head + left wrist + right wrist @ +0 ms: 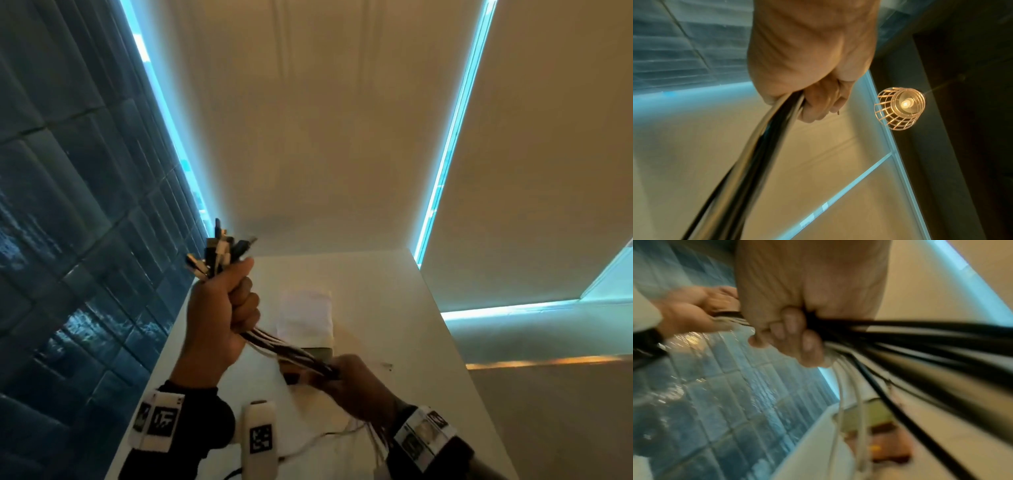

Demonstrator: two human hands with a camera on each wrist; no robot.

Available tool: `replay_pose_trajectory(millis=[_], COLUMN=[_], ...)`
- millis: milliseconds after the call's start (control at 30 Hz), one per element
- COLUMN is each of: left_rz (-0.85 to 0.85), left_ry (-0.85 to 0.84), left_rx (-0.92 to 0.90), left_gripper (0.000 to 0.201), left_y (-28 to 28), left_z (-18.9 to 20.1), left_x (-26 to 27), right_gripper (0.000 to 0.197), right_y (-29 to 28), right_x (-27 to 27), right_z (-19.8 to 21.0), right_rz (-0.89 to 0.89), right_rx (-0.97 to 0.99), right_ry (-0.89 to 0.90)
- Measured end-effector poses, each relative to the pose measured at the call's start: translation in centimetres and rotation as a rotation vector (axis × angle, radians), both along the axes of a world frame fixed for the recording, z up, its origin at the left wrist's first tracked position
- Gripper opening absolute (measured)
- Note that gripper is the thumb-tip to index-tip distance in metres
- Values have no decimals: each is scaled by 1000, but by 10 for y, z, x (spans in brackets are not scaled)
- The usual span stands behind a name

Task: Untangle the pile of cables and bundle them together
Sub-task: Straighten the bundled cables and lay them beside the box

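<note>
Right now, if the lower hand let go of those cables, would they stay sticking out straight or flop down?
Probably flop. The cables sag a little even while stretched between the left hand and the right hand, and loose ends droop under the right hand. They look thin, so likely light. Their smooth, shiny coating could let single ones slip out of the bunch.

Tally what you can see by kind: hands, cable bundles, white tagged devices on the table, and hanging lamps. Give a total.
Hands: 2, the left hand and the right hand
Cable bundle: 1
White tagged device on the table: 1
Hanging lamp: 1
Total: 5
</note>
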State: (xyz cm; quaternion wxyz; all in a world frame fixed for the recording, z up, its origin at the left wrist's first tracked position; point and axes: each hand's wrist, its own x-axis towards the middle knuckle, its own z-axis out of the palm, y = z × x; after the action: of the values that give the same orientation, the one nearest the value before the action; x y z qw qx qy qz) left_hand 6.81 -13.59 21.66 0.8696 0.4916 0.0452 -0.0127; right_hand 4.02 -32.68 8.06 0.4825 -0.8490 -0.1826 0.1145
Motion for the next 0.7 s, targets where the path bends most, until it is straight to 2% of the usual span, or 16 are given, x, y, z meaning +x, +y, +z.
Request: replay_pose_trajectory(millis=[133, 267, 333, 400, 467, 500, 533, 567, 633, 667, 700], left_rz=[35, 31, 43, 56, 37, 1, -49, -103, -209, -256, -300], left_ry=[-29, -43, -42, -37, -27, -24, -24, -25, -32, -36, -42], left_rx=[38, 47, 51, 45, 21, 11, 0, -9, -27, -36, -44], left_gripper=[43, 46, 47, 47, 46, 44, 41, 38, 28, 25, 23], left_y=[13, 6, 6, 8, 9, 8, 5, 0, -14, -21, -28], left_z=[11, 10, 12, 14, 17, 18, 18, 17, 15, 15, 14], left_x=[7, 13, 16, 18, 19, 19, 18, 16, 11, 8, 5], right_gripper=[47, 48, 47, 41, 24, 20, 24, 42, 90, 100, 100], right_y=[-61, -87, -98, -109, -119, -122, -125, -123, -108, -95, -78], right_x=[-5, -20, -28, -46, -53, -51, -43, -33, -6, 7, 15], right_z=[-55, -88, -97, -97, -76, -52, -30, -4, 48, 74, 99], right_rz=[-149, -237, -272, -216, 3, 119, 235, 314, 196, 108, 66], right_rx=[-143, -249, -280, -394, -598, -686, -738, -753, -640, -505, -338], right_ry=[-3, 40, 147, 314, 441, 486, 496, 480, 343, 215, 90])
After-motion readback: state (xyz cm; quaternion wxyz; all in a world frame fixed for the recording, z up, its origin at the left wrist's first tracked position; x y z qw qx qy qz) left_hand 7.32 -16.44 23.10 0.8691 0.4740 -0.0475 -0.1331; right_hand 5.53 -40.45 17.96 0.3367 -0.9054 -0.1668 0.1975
